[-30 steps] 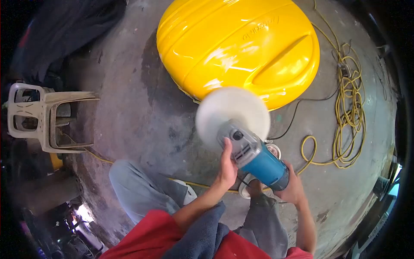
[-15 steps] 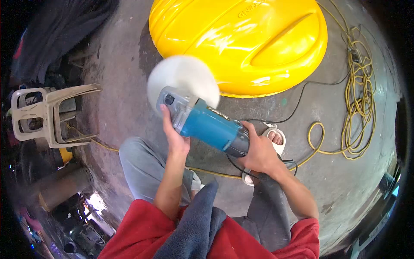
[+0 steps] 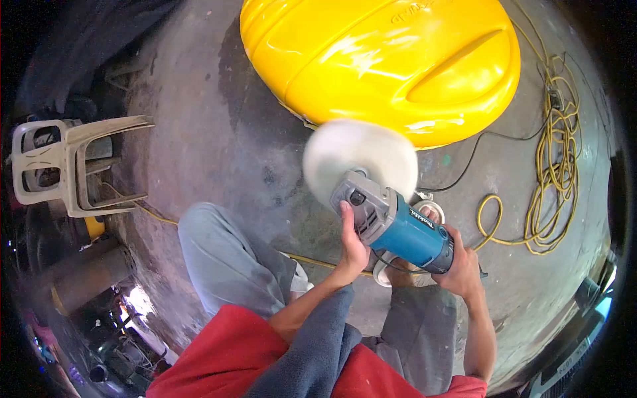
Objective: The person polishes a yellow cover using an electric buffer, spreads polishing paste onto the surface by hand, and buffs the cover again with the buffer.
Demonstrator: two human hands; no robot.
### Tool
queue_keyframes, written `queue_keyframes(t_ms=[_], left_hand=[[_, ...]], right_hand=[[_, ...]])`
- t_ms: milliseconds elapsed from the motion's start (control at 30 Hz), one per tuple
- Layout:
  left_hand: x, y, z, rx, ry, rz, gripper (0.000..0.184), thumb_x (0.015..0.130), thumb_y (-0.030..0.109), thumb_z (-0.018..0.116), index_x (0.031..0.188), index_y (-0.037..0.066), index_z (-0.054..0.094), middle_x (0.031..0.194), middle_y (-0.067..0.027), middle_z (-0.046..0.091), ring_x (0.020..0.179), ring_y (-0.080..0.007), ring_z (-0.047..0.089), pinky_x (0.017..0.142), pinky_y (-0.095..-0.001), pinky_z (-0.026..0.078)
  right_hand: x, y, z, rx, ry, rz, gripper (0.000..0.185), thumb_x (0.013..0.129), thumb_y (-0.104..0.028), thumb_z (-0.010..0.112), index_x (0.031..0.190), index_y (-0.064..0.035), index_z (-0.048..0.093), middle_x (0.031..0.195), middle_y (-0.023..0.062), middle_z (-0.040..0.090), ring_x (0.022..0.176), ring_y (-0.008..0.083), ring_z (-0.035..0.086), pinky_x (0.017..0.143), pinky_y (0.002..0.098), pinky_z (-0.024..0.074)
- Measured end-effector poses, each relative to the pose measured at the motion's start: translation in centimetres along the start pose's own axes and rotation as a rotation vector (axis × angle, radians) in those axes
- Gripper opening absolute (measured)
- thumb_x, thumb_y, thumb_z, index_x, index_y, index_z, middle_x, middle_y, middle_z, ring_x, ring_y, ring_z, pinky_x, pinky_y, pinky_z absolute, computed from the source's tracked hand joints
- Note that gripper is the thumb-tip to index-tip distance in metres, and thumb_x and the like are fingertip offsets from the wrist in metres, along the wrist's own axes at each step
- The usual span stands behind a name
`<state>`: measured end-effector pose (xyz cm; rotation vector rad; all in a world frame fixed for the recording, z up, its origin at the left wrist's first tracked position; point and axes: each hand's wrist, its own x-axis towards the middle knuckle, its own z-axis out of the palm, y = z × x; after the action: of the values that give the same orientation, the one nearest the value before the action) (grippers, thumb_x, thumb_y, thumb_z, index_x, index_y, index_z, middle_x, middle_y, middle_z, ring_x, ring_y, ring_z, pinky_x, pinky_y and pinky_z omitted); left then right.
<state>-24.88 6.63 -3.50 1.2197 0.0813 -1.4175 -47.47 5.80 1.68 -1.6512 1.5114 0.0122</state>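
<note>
Diagonally, blue polisher [image 3: 413, 235], pad [image 3: 361, 154] end aimed upper-left, left hand [image 3: 353, 251] gripping head [image 3: 367, 207], right hand [image 3: 463, 270] gripping rear [image 3: 440, 257]

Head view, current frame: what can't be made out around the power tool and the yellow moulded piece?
All in the head view:
Left hand: most fingers, hidden by the power tool.
Right hand: some fingers, hidden by the tool's rear end.
White pad: surface blurred; underside faces away, so contact is unclear.
Yellow moulded piece: far part, cut off by the top edge.
</note>
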Motion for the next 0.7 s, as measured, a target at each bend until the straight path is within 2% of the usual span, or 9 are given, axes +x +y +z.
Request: queue_keyframes(t_ms=[133,200,233,333,400,433,533,600,700], left_hand=[[1.4,1.8,-1.8,0.02,0.047,0.055,0.068,0.097,0.059,0.038,0.138,0.005,0.043,0.13,-0.0083,0.054,0.118,-0.0205,0.053,0.103,-0.0345,0.039],[2.6,3.9,-2.4,-0.013,0.053,0.128,0.068,0.096,0.059,0.04,0.136,0.005,0.045,0.129,-0.0091,0.055,0.116,-0.0215,0.055,0.101,-0.0356,0.041],[3.2,4.9,-3.0,-0.008,0.068,0.156,0.067,0.096,0.058,0.041,0.136,0.004,0.045,0.129,-0.0092,0.055,0.116,-0.0219,0.056,0.101,-0.0352,0.041],[3.4,6.8,-2.4,0.045,0.043,0.217,0.068,0.097,0.058,0.041,0.136,0.002,0.045,0.129,-0.0095,0.055,0.116,-0.0223,0.055,0.1,-0.0345,0.042],[2.8,7.4,-0.8,0.177,0.075,0.199,0.071,0.095,0.061,0.042,0.139,0.005,0.042,0.132,-0.0096,0.053,0.115,-0.0235,0.056,0.099,-0.0359,0.043],[2.3,7.4,0.5,0.245,0.008,0.182,0.071,0.097,0.057,0.042,0.139,0.0,0.04,0.135,-0.0115,0.051,0.121,-0.0236,0.052,0.103,-0.0358,0.04],[0.8,7.7,5.4,0.576,-0.037,0.135,0.078,0.098,0.056,0.04,0.139,-0.011,0.037,0.142,-0.017,0.043,0.129,-0.0231,0.043,0.11,-0.0323,0.03],[0.9,7.4,5.7,0.576,-0.058,0.18,0.078,0.097,0.057,0.041,0.139,-0.009,0.037,0.14,-0.0173,0.045,0.126,-0.0233,0.046,0.108,-0.0325,0.033],[2.1,7.6,2.3,0.386,0.064,0.162,0.076,0.094,0.061,0.044,0.139,-0.001,0.04,0.133,-0.0145,0.051,0.119,-0.0244,0.053,0.102,-0.0358,0.041]], right_hand=[[2.4,-1.3,1.7,-0.031,-0.077,0.074,0.089,0.055,-0.011,0.077,0.135,-0.0142,0.037,0.101,0.0227,0.066,0.087,0.0465,0.063,0.076,0.0492,0.0525],[4.5,-2.9,2.6,0.018,-0.124,-0.034,0.09,0.055,-0.013,0.078,0.135,-0.0124,0.037,0.109,0.0245,0.063,0.097,0.0472,0.06,0.084,0.0489,0.0497],[5.3,-3.7,3.1,0.016,-0.128,-0.029,0.09,0.055,-0.013,0.078,0.135,-0.0124,0.037,0.109,0.0245,0.063,0.097,0.0472,0.06,0.084,0.0489,0.0497],[6.8,-4.4,3.6,0.08,-0.255,0.009,0.096,0.054,-0.016,0.083,0.137,-0.0109,0.036,0.122,0.0274,0.054,0.116,0.047,0.049,0.1,0.0491,0.0401],[5.6,-3.2,3.6,0.122,-0.155,-0.055,0.095,0.055,-0.017,0.082,0.137,-0.0124,0.035,0.116,0.0275,0.057,0.109,0.0474,0.054,0.095,0.0489,0.044],[4.9,-2.4,3.4,0.153,-0.057,-0.133,0.094,0.056,-0.018,0.08,0.137,-0.0139,0.034,0.109,0.0276,0.061,0.101,0.0478,0.059,0.089,0.0488,0.0479],[3.1,0.0,3.4,0.317,0.016,-0.128,0.096,0.055,-0.018,0.082,0.138,-0.0137,0.033,0.116,0.0277,0.059,0.107,0.0485,0.056,0.095,0.0484,0.0456],[2.8,0.2,3.5,0.379,0.068,-0.146,0.097,0.055,-0.018,0.082,0.138,-0.0138,0.033,0.118,0.0274,0.058,0.107,0.0483,0.056,0.095,0.0486,0.0456],[4.0,-1.5,3.4,0.297,-0.033,-0.049,0.096,0.056,-0.015,0.082,0.138,-0.0089,0.032,0.119,0.0232,0.059,0.11,0.0398,0.059,0.095,0.0431,0.0466]])
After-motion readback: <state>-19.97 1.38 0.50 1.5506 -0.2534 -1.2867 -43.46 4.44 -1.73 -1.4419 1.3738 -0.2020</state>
